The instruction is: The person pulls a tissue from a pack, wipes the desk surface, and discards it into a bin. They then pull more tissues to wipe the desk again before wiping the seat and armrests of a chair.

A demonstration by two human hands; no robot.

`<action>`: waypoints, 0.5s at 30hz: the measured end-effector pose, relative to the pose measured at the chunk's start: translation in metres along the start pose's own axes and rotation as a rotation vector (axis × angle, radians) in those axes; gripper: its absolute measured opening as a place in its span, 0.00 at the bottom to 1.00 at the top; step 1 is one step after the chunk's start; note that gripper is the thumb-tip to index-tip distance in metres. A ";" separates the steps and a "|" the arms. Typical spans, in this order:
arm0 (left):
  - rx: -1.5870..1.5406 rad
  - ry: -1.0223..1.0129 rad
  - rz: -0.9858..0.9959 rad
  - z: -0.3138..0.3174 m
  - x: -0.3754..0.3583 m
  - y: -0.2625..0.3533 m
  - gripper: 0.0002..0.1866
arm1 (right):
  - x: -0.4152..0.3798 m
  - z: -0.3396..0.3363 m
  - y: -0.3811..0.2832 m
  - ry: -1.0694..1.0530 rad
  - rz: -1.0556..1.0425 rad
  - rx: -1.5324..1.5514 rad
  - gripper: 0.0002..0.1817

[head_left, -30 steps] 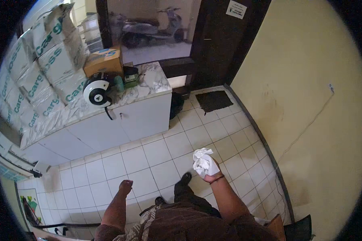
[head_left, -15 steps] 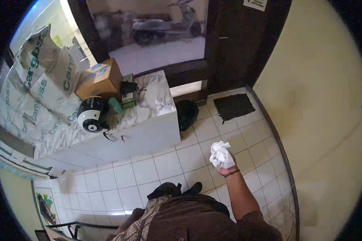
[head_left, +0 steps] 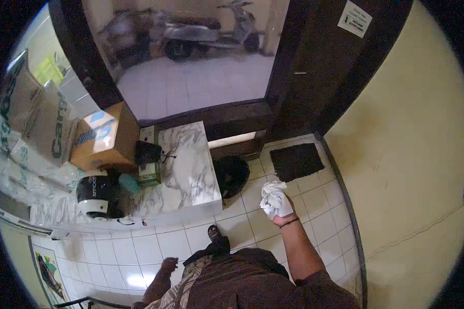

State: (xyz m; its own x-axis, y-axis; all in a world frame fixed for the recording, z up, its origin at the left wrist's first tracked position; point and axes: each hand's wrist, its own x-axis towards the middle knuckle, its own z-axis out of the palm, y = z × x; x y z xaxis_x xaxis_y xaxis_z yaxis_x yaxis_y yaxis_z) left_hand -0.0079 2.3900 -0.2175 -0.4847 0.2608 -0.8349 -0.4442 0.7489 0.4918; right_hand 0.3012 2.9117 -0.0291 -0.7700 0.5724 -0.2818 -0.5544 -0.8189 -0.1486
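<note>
1. Room: white tile floor (head_left: 191, 242), yellow wall (head_left: 412, 170) on the rt, dark door frame w/ glass ahead; scooter (head_left: 206, 31) parked outside behind the glass.
2. Marble counter (head_left: 185, 170) to the left. On it: cardboard box (head_left: 105, 136), helmet (head_left: 95, 198), small black item near the box. Stacked sacks (head_left: 41, 123) further left.
3. Black bag (head_left: 231, 175) on the floor just beside the counter end; dark door mat (head_left: 296, 160) near the door.
4. Right hand (head_left: 279, 208): raised in front of the body, fingers closed tight around a crumpled white cloth (head_left: 272, 195). Cloth bunches up above the fist, covers most of the fingers. Dark band on that wrist.
5. Cloth sits over the floor tiles, between the black bag and the mat, touching neither.
6. Left hand (head_left: 168, 266): low by the hip, fingers loosely curled, nothing in it, touching nothing.
7. One foot (head_left: 215, 234) in a sandal visible on the tiles, below the counter corner.
</note>
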 end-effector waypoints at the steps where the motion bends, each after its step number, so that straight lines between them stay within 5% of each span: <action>1: 0.123 -0.123 0.345 -0.016 0.024 0.008 0.16 | 0.010 0.001 -0.011 -0.047 0.070 0.038 0.08; 2: 0.111 -0.022 0.271 -0.013 0.032 0.029 0.18 | 0.022 0.000 -0.019 -0.030 0.076 0.038 0.08; 3: -0.075 0.026 0.534 -0.002 0.018 0.051 0.18 | 0.037 -0.001 -0.026 -0.081 0.012 -0.008 0.09; 4: -0.001 0.075 0.449 -0.007 0.032 0.070 0.14 | 0.052 0.001 -0.032 -0.139 -0.054 -0.054 0.10; 6: -0.372 0.003 0.403 -0.002 0.029 0.105 0.15 | 0.070 0.017 -0.041 -0.175 -0.113 -0.236 0.12; 8: -0.401 -0.018 0.435 0.003 0.022 0.118 0.17 | 0.092 0.020 -0.045 0.125 -0.088 -0.107 0.09; 10: -0.433 -0.030 0.460 0.009 0.014 0.123 0.18 | 0.123 0.015 -0.051 0.129 -0.066 -0.231 0.08; 12: -0.173 0.163 0.445 0.020 0.002 0.102 0.18 | 0.161 -0.027 -0.054 0.131 -0.027 -0.359 0.07; 14: -0.194 0.223 0.284 0.036 -0.031 0.091 0.18 | 0.226 -0.110 -0.054 -0.319 0.237 0.210 0.12; 15: -0.206 0.255 0.148 0.045 -0.046 0.085 0.18 | 0.226 -0.096 -0.057 -0.176 0.256 0.127 0.11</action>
State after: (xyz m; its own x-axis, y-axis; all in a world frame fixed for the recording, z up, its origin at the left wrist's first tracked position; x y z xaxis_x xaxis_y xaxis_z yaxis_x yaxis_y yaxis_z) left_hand 0.0110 2.4693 -0.1483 -0.7160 0.1770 -0.6753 -0.4853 0.5692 0.6637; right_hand 0.1892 3.0836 -0.1757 -0.9259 0.3566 -0.1249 -0.3626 -0.9315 0.0278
